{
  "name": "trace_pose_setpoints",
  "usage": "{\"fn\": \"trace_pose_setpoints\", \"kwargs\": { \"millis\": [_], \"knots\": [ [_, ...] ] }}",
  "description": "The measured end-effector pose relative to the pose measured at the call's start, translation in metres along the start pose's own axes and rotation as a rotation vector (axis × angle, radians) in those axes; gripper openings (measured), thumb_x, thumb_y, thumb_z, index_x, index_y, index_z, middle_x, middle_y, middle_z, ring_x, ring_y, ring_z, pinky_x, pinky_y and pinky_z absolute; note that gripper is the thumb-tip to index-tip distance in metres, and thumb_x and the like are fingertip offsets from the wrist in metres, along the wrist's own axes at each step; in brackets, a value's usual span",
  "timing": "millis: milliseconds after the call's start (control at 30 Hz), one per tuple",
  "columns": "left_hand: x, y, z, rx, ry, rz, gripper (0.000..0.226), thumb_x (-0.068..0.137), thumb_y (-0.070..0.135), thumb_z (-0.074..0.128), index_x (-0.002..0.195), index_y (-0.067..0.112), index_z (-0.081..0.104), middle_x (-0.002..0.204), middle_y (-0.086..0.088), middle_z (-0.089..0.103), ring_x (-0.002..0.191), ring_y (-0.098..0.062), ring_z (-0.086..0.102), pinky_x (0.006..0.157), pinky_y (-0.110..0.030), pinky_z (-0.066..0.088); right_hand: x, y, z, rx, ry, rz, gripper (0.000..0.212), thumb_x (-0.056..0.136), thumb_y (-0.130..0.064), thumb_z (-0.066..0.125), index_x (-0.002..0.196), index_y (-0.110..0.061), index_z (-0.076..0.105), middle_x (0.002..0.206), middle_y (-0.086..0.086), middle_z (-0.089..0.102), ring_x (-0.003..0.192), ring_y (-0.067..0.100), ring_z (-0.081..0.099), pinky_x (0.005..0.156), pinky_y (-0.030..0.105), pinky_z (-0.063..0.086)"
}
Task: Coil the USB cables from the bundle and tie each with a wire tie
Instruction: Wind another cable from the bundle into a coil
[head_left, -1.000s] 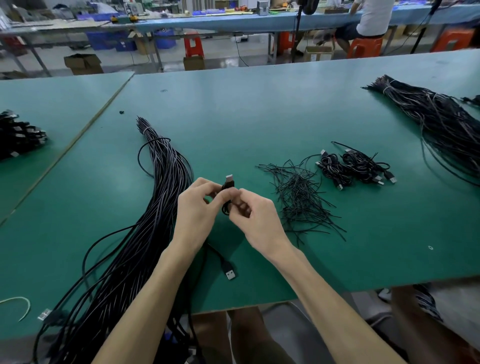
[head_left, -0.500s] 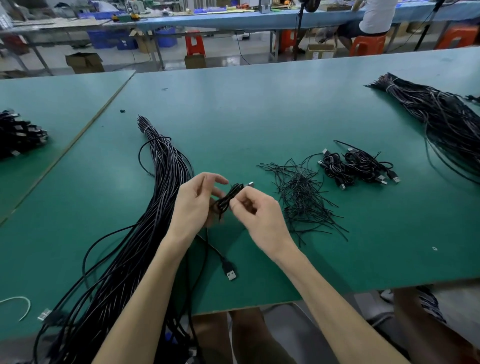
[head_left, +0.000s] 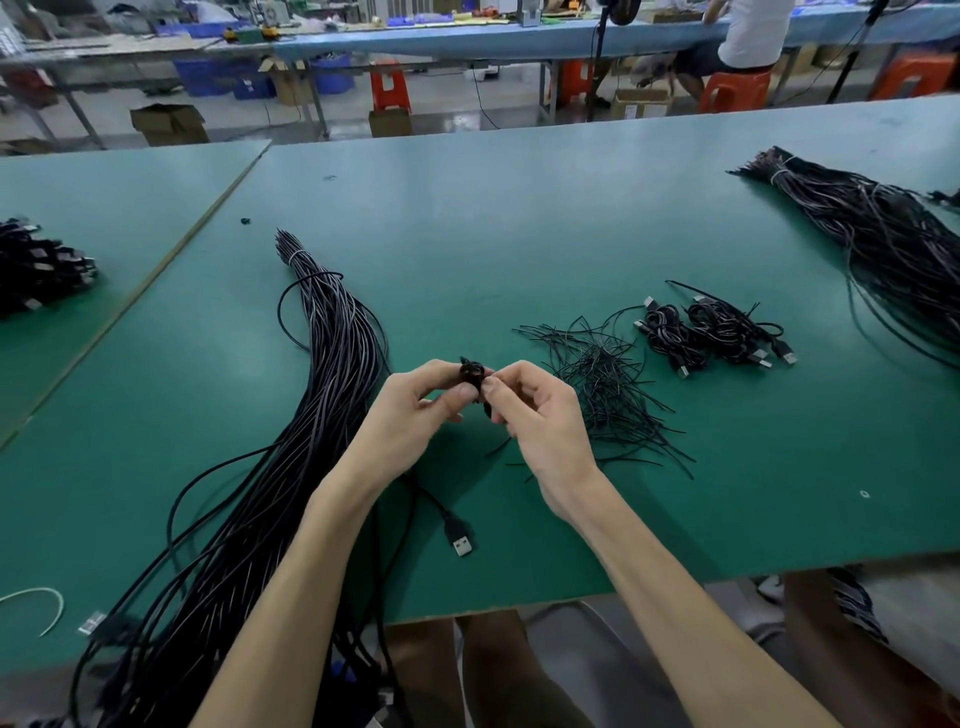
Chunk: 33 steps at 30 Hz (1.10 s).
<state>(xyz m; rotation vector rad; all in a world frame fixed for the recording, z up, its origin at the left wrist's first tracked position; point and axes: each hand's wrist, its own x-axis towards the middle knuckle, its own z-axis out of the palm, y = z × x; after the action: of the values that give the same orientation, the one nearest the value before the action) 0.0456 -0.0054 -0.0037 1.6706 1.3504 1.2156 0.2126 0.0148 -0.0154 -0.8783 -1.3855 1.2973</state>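
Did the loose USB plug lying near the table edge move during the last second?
No. The plug keeps the same spot against the table edge and the tie pile.

Green-topped worktables (head_left: 519, 208) fill a workshop; behind them stand a long blue bench (head_left: 467, 45), orange plastic stools (head_left: 732, 89) and brown cardboard boxes (head_left: 169, 122) on a grey floor (head_left: 447, 111).

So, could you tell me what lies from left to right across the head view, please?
Heap of black cables, long black USB cable bundle, left hand, small black cable coil, right hand, pile of black wire ties, tied black cable coils, second black cable bundle.
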Motion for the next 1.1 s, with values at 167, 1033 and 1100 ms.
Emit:
{"fn": "trace_pose_setpoints", "kwargs": {
  "millis": [167, 1033, 1100],
  "knots": [
    [-0.004, 0.004, 0.005, 0.144, 0.121, -0.005, 0.036, 0.1, 0.04, 0.056, 0.072, 0.02, 0.067, 0.067, -0.011, 0.065, 0.06, -0.02, 0.054, 0.06, -0.04, 0.044, -0.004, 0.001, 0.005, -0.254, -0.016, -0.119, 0.02, 0.099, -0.013, 0.066, 0.08, -0.008, 0.062, 0.066, -0.008, 0.056, 0.064, 0.009, 0.047, 0.062, 0.033, 0.043],
    [-0.001, -0.002, -0.002, -0.013, 0.059, -0.002, 0.014, 0.092, 0.01, 0.071, 0.104, 0.01, 0.079, 0.097, -0.009, 0.077, 0.078, -0.013, 0.067, 0.061, -0.039, 0.053, -0.002, 0.002, 0.002, -0.171, -0.016, -0.051, 0.018, 0.1, -0.015, 0.066, 0.086, -0.003, 0.065, 0.07, 0.003, 0.062, 0.065, 0.023, 0.052, 0.066, 0.039, 0.046],
    [-0.002, -0.003, 0.0, 0.119, 0.105, -0.008, 0.02, 0.097, 0.028, 0.067, 0.088, 0.013, 0.077, 0.071, -0.018, 0.068, 0.055, -0.018, 0.053, 0.051, -0.041, 0.041, -0.005, 0.001, 0.005, -0.239, -0.032, -0.107, 0.02, 0.1, -0.012, 0.065, 0.081, -0.004, 0.06, 0.069, -0.003, 0.066, 0.064, 0.018, 0.059, 0.064, 0.033, 0.052]
  ]
}}
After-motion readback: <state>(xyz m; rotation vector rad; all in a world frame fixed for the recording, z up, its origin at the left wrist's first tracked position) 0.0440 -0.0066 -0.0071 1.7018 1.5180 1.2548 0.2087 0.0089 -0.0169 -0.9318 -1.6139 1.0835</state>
